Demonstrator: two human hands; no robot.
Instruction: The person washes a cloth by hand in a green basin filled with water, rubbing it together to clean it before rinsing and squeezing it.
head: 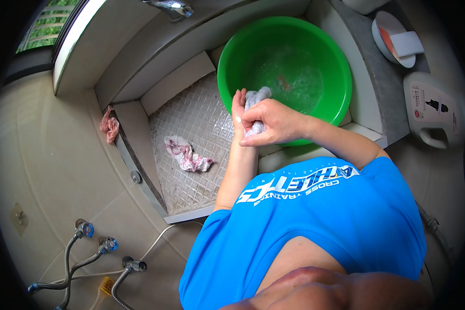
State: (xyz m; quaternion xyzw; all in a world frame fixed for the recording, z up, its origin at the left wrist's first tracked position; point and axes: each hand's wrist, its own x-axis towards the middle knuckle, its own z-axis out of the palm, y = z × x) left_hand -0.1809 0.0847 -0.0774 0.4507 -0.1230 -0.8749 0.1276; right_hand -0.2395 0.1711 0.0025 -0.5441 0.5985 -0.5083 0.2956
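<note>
Near the lower left rim of a green plastic basin, my two hands hold a wet, pale grey-white cloth. My right hand is closed around the lower part of the cloth. My left hand lies against its left side with the fingers extended and white suds on it; part of this hand is hidden behind the cloth and the right hand. Bubbly water stands in the basin, with a small orange-brown thing in it. A crumpled white and pink cloth lies on the textured, wet sink floor.
A chrome faucet juts out at the top. At the right are an enamel bowl holding a white block and a large detergent jug. A pink plastic bag hangs over the left ledge. Valves with hoses sit lower left, near a yellow-bristled brush.
</note>
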